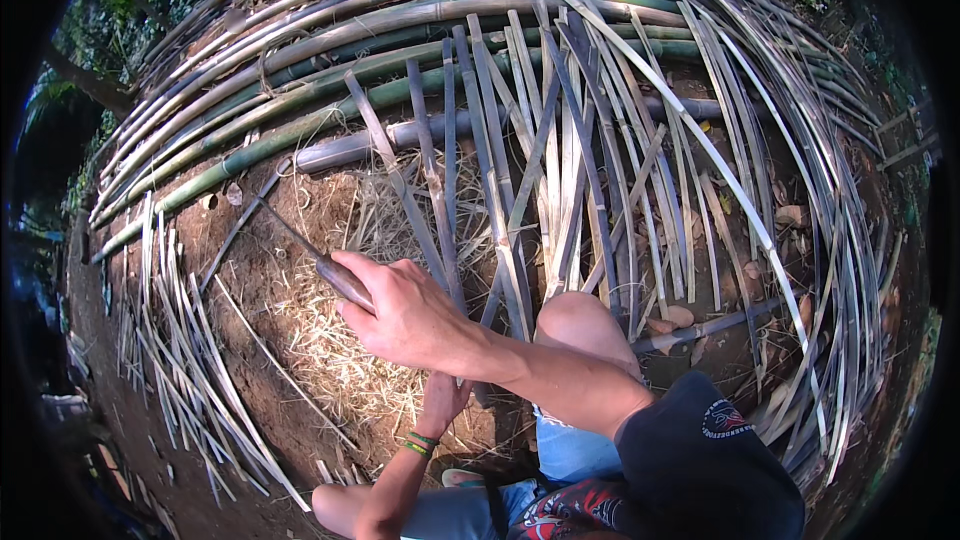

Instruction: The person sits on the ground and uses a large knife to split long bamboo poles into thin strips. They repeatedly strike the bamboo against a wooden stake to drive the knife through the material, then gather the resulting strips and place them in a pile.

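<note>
My right hand [405, 315] is closed round the dark handle of a knife [345, 283], its thin blade pointing away to the upper left. Below my right forearm, my left hand [444, 402] appears closed on the near end of a bamboo strip [433, 160]; the forearm hides part of the fingers and strip. That strip slopes away from me to the stacked poles. Next to it lean other split strips [490, 160]. Pale shavings [345, 340] cover the ground beside both hands.
Long bamboo poles [400, 15] lie stacked across the far side. Many cut strips [735, 120] lean and lie to the right; a pile of thin strips [190, 360] lies on the soil at left. My bent knees [585, 325] are close below my arms.
</note>
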Demonstrator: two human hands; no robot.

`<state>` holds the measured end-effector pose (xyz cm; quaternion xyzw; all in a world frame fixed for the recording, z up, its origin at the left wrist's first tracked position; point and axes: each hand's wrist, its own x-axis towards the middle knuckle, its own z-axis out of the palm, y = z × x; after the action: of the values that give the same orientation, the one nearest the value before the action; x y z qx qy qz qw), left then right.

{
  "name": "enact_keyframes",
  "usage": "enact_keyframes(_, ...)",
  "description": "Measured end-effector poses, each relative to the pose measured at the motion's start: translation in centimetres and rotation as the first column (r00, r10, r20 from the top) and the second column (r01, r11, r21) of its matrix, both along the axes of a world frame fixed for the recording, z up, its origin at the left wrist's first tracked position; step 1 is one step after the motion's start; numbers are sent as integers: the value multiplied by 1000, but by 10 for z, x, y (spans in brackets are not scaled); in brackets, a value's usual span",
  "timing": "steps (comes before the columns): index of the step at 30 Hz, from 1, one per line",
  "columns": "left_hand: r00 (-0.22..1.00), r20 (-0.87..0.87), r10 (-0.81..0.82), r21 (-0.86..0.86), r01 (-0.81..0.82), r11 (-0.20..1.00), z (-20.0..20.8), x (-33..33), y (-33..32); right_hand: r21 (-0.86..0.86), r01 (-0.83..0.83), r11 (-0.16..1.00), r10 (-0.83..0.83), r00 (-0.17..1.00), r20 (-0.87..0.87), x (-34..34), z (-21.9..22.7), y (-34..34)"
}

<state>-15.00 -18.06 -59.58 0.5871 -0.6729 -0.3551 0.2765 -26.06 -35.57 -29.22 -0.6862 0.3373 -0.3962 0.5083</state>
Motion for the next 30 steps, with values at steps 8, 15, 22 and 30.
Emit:
enact_keyframes(8,928,142,345,-53,-341,939,18,-133,-115,34,185,982,-189,965,181,-34,38,21)
enact_keyframes(15,765,399,505,-177,-476,861,-17,-153,-133,171,57,984,-117,922,370,-50,60,52)
enact_keyframes(22,445,538,716,-569,-435,698,17,-129,-152,244,-146,959,3,864,504,-57,67,74)
enact_keyframes(30,944,290,-157,-338,255,906,33,-220,-159,208,-119,971,-22,820,572,-70,64,87)
